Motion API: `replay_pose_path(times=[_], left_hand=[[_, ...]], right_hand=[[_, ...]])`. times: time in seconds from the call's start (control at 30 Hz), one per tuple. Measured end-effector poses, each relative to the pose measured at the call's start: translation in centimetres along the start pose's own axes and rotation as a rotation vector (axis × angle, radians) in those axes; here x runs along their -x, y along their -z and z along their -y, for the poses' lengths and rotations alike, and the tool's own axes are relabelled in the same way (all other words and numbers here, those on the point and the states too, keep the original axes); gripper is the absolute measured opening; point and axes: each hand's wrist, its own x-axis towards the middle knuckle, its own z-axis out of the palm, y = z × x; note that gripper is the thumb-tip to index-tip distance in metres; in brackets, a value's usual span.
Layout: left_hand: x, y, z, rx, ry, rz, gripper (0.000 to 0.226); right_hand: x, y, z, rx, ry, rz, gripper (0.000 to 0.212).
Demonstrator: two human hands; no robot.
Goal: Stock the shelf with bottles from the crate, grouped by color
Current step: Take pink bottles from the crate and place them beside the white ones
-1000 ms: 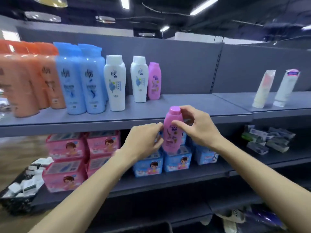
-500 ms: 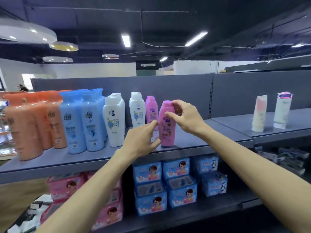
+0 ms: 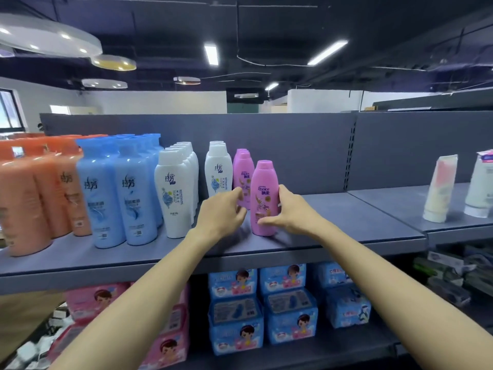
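Standing pink bottle point(image 3: 264, 198) on shelf point(image 3: 346, 225) beside pink row point(image 3: 243, 172); right hand point(image 3: 289, 209) grips it, left hand point(image 3: 222, 209) loosely curled, empty; colour groups mostly stocked, crate unseen.

We lose the orange bottles point(image 3: 32, 198) at the left edge, their labels smeared. Right tube point(image 3: 480, 185) cut by the right edge. The left hand point(image 3: 221, 212) covers the base of the rear pink row point(image 3: 242, 172); whether its fingers touch the front pink bottle point(image 3: 264, 198) we cannot tell. Right hand point(image 3: 289, 212) hides that bottle's right flank. Lower-shelf packs at far right point(image 3: 453, 273) too blurred to name. Both forearms run off the bottom edge.
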Motion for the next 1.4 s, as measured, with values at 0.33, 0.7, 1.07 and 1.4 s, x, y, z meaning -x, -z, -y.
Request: replay_pose_path(times=[0.33,0.7,1.07,1.4], left_hand=[[-1.5,-3.8,1.8,-0.145,-0.142,-0.166,0.018],[-1.7,-4.1,2.7,-0.119,0.013,-0.128,0.019],[-1.6,-4.2,2.6,-0.132,0.012,-0.113,0.015],[-1.5,-4.2,2.9,-0.109,0.023,-0.107,0.016]], right_hand=[[-5.0,-1.5,-2.2,0.137,-0.057,-0.082,0.065],[-8.7,-2.4,-2.6,0.026,-0.008,-0.049,0.058],[-9.7,-4.4,-2.9,-0.042,-0.007,-0.09,0.058],[-8.4,-3.9,-2.2,0.114,-0.082,-0.061,0.061]])
